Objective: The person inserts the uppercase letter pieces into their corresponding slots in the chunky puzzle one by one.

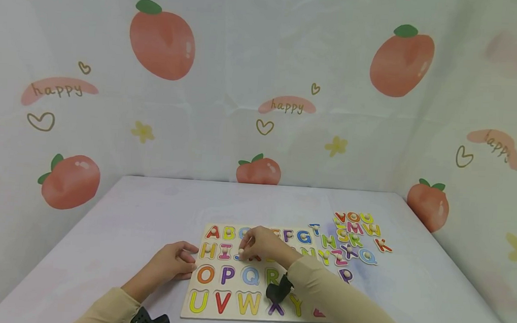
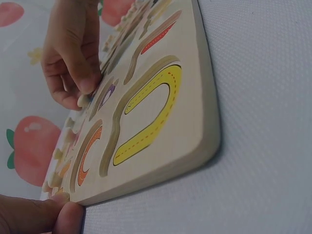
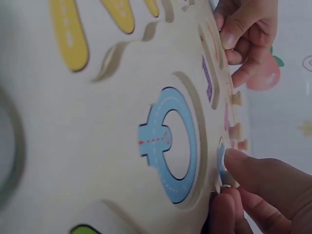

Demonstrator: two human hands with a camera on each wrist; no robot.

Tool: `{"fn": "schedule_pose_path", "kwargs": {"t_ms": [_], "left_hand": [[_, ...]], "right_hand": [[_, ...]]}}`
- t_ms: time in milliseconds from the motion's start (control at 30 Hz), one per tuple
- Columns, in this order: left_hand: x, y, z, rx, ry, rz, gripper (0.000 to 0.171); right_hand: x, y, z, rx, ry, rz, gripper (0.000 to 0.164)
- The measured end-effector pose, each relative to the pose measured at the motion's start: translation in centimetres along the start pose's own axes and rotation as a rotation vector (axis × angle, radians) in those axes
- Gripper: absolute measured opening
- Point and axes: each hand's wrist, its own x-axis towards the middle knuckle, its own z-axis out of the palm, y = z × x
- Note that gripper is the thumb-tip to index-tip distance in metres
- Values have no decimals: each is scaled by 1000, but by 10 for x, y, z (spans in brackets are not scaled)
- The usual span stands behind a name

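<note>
A: Right hand (image 1: 264, 245), position and grip?
B: Over the second row of the pale wooden alphabet board (image 1: 233, 317). Grip is a pinch — thumb and fingertips on the small round wooden knob (image 2: 83, 100) of a blue letter J piece (image 1: 237, 257).
A: Location of that piece?
B: Third place in its row, just right of the pink letter I piece (image 1: 225, 252). Fingers cover much of it; cannot tell whether it sits fully in its recess.
A: Left hand (image 1: 170, 264)?
B: At the board's left edge, near the yellow-orange letter H piece (image 1: 208, 251). Grip is relaxed: fingers loosely bent, somewhat spread, touching the edge.
A: Remainder of board?
B: Red letter A piece (image 1: 212, 232) lies in the top row, knob up. Lower two rows show printed recesses, among them an orange O recess (image 1: 205, 274) and a yellow U recess (image 1: 198, 301).
A: Loose items?
B: Coloured letter pieces (image 1: 355, 228), knobbed, clustered on the white-covered table (image 1: 148, 214) right of the board. Blue letter T piece (image 1: 314, 228) lies near the board's far right corner; red letter K piece (image 1: 383, 245) is outermost; purple letter P piece (image 1: 346, 275) is nearest the person.
A: Background?
B: White curtain (image 1: 247, 47) printed with peaches.
</note>
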Motion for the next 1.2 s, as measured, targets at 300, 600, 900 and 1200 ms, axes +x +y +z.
{"fn": "schedule_pose_path", "kwargs": {"t_ms": [300, 600, 900, 1200], "left_hand": [[0, 2, 2, -2, -2, 1, 39], [0, 1, 0, 3, -2, -9, 40], [0, 0, -1, -1, -5, -7, 40], [2, -1, 1, 7, -4, -9, 42]], "right_hand": [[-10, 9, -22, -32, 70, -17, 18], [-36, 35, -77, 101, 146, -78, 24], [-64, 76, -134, 143, 277, -80, 36], [-99, 138, -184, 104, 465, 22, 49]]}}
